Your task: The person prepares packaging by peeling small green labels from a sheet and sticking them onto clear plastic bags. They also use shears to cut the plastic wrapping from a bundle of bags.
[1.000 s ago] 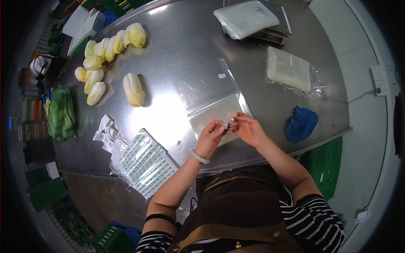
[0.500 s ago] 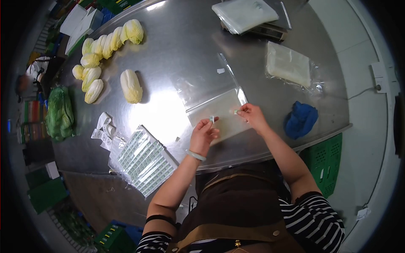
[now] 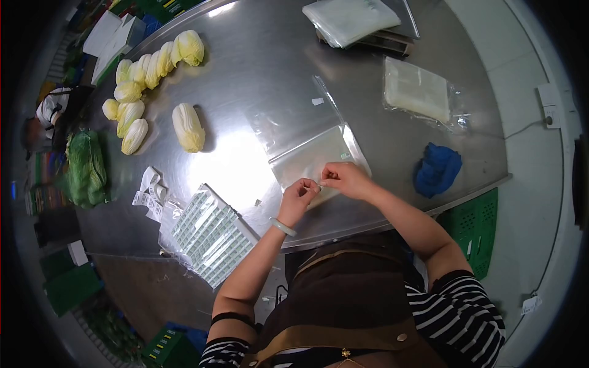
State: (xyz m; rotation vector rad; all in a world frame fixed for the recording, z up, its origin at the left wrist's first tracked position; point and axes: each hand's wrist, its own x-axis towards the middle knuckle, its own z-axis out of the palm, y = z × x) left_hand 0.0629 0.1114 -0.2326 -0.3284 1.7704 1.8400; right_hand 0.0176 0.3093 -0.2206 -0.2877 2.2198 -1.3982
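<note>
My left hand (image 3: 298, 200) and my right hand (image 3: 346, 179) meet at the fingertips over the near part of a stack of clear plastic bags (image 3: 310, 159). Both are closed in a pinch. Whatever small sticker sits between the fingers is mostly hidden. One small green-and-white sticker (image 3: 345, 156) lies on the bag just beyond my right hand. To the left, a sheet of similar stickers (image 3: 211, 236) rests in clear wrapping at the table's near edge.
Several napa cabbages (image 3: 188, 127) lie on the steel table (image 3: 245, 67) at the left. White label strips (image 3: 149, 193) lie beside the sticker sheet. At the right are a blue cloth-like bundle (image 3: 437, 170), a packet of bags (image 3: 417, 91) and another bag pile (image 3: 353, 21).
My right hand has left its sticker on the bag and moved left and nearer to me, meeting my left hand. The left hand's fingers have closed into a pinch around its sticker.
</note>
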